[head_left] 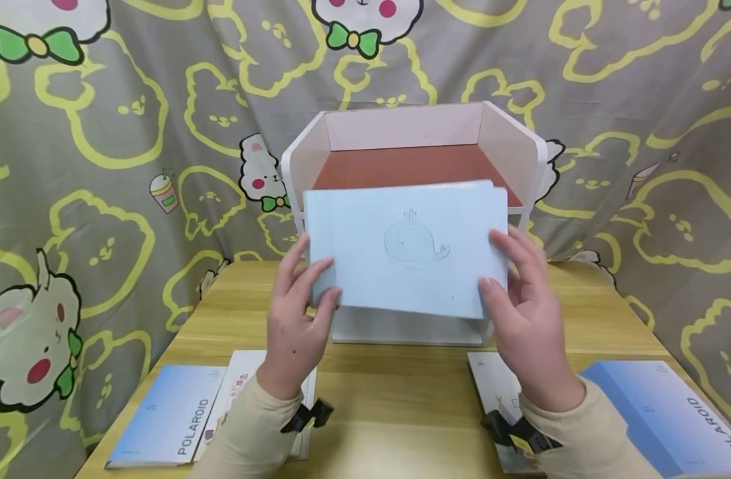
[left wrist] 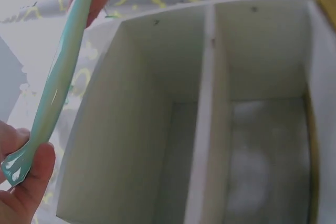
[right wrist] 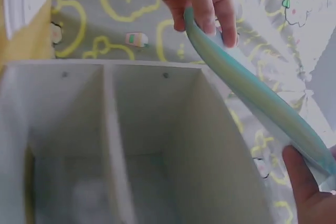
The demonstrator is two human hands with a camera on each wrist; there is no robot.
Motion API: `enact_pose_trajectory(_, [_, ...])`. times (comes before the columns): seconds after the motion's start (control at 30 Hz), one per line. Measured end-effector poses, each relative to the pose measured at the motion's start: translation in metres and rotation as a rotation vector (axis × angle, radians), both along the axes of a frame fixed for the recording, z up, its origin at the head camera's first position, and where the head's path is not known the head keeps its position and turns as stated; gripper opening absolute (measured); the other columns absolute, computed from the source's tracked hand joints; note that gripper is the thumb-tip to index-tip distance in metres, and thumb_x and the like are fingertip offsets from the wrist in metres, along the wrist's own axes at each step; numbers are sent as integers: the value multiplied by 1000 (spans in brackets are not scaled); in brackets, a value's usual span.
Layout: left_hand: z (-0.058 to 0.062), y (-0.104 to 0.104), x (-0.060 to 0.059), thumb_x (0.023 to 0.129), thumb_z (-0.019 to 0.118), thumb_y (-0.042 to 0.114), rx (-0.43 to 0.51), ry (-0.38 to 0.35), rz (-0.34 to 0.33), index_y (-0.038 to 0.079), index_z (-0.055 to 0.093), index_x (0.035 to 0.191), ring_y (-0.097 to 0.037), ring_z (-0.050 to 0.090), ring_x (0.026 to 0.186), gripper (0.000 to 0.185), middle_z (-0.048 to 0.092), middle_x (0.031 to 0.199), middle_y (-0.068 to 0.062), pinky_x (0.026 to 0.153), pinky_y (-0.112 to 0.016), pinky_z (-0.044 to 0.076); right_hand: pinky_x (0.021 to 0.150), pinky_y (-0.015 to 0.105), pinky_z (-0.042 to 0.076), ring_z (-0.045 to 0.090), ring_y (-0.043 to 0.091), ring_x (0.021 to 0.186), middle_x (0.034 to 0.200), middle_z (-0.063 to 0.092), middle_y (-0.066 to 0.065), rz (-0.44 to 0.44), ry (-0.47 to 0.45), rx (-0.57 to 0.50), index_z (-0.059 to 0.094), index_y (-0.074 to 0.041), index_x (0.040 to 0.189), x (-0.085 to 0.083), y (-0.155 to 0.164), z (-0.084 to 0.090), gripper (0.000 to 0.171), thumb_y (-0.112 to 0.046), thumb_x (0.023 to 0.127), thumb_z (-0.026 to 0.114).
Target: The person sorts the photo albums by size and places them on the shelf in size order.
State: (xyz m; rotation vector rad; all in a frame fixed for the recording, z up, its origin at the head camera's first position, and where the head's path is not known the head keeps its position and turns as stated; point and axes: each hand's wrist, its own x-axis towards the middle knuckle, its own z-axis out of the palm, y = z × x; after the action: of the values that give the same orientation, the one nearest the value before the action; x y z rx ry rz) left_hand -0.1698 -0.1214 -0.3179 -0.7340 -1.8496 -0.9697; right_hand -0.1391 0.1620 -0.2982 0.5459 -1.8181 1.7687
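A pale blue booklet (head_left: 407,249) with a faint whale drawing on its cover is held flat in the air by both hands, just in front of a white shelf box (head_left: 529,166). My left hand (head_left: 305,299) grips its left edge and my right hand (head_left: 511,286) grips its right edge. In the left wrist view the booklet (left wrist: 58,82) shows edge-on as a teal strip, pinched at the bottom by my left hand (left wrist: 23,187). Seen from the right wrist, the booklet (right wrist: 252,93) bends slightly between my right hand (right wrist: 310,187) and the other hand.
The shelf box (left wrist: 210,103) has a reddish-brown upper floor and a divider below. On the wooden table (head_left: 401,386) lie a blue POLAROID book (head_left: 167,416) and a white booklet (head_left: 239,389) at left, another booklet (head_left: 499,392) and a blue POLAROID book (head_left: 670,412) at right. A patterned cloth hangs behind.
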Motion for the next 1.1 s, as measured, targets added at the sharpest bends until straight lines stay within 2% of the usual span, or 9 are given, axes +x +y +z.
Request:
enact_pose_trajectory(0.1, [10,5,-10,90,72,-5,19,-32,25,-2,66,128,-26,58,120,39,35,161,-7,87,-37,58,102,22,44,36,32,139,162,26,4,-110,192,112,51,-4,148,-11,-3,5,55,1,93,59])
enact_pose_trajectory(0.2, [19,9,-19,93,70,-1,22,-96,42,-2,64,132,-23,48,135,40,32,162,-5,101,-41,49,111,35,35,25,34,147,163,24,12,-242,387,305,51,-1,146,-25,-2,6,64,-29,92,71])
enact_pose_trajectory(0.3, [28,9,-25,93,70,0,28,-164,63,-1,63,135,-20,38,143,42,34,162,-4,106,-43,44,116,51,26,17,40,150,165,17,20,-322,505,484,49,-1,147,-37,3,5,83,-58,90,68])
enact_pose_trajectory(0.37, [35,8,-27,94,69,2,25,-201,77,1,63,136,-18,37,144,43,36,161,-3,107,-45,43,118,56,23,13,42,151,165,12,23,-328,523,567,46,-1,149,-44,8,6,86,-55,88,72])
enact_pose_trajectory(0.57, [57,7,-32,100,63,13,-120,-255,110,5,58,143,-17,34,146,44,38,160,-3,113,-44,38,116,52,32,22,38,150,165,18,20,-401,470,734,49,3,146,-55,15,16,88,-5,70,92])
enact_pose_trajectory(0.7, [63,4,-36,101,63,24,-220,-251,107,5,53,147,-20,32,148,51,34,162,-8,114,-45,36,109,54,41,41,38,140,158,38,17,-441,477,784,52,0,146,-56,17,19,81,-7,75,90])
enact_pose_trajectory(0.9, [62,0,-38,97,67,39,-324,-215,112,5,47,152,-27,31,148,67,28,164,-13,112,-49,39,108,54,38,50,43,127,146,55,14,-478,548,769,63,-6,137,-63,19,26,61,-16,81,83])
enact_pose_trajectory(1.0, [61,2,-40,97,67,42,-332,-137,171,6,52,147,-31,40,143,63,38,160,-12,109,-51,42,108,56,36,51,46,123,140,60,16,-526,592,769,67,-7,133,-66,20,29,52,-28,86,77])
enact_pose_trajectory(1.1, [57,6,-42,100,64,39,-310,14,253,6,61,137,-35,52,128,49,52,149,-13,102,-50,48,110,58,31,47,49,127,139,59,20,-579,637,757,68,-6,131,-66,19,31,48,-38,95,66])
